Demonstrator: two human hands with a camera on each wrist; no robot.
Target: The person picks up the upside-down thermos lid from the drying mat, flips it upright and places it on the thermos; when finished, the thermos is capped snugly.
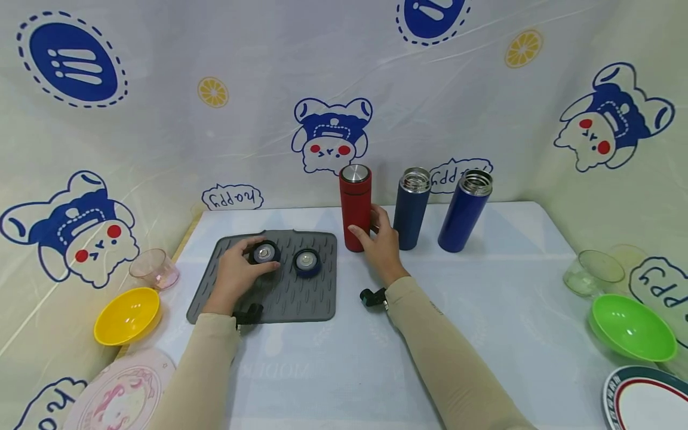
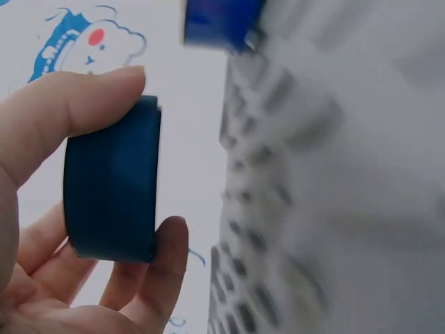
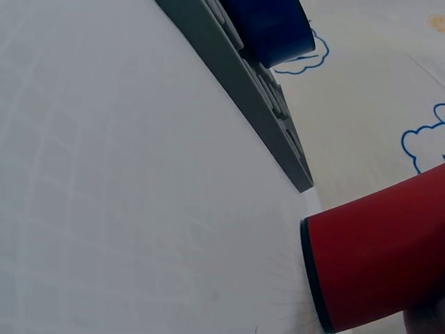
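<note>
My left hand (image 1: 236, 275) pinches a dark blue bottle lid (image 1: 264, 252) over the grey drying mat (image 1: 301, 304). In the left wrist view the lid (image 2: 112, 184) sits between thumb and fingers. A second blue lid (image 1: 307, 263) lies on the mat, its underside up. My right hand (image 1: 383, 245) grips the lower part of a red thermos (image 1: 356, 209), which stands upright with its steel-topped lid on. To its right stand a dark blue thermos (image 1: 412, 212) and a brighter blue thermos (image 1: 464, 215), both without lids, their steel threads showing.
Along the left edge are a pink glass (image 1: 154, 270), a yellow bowl (image 1: 129, 316) and a pink plate (image 1: 126, 394). The right side holds a greenish glass (image 1: 593, 273), a green bowl (image 1: 631, 328) and a rimmed white plate (image 1: 653, 400). A patterned sheet hangs behind the table.
</note>
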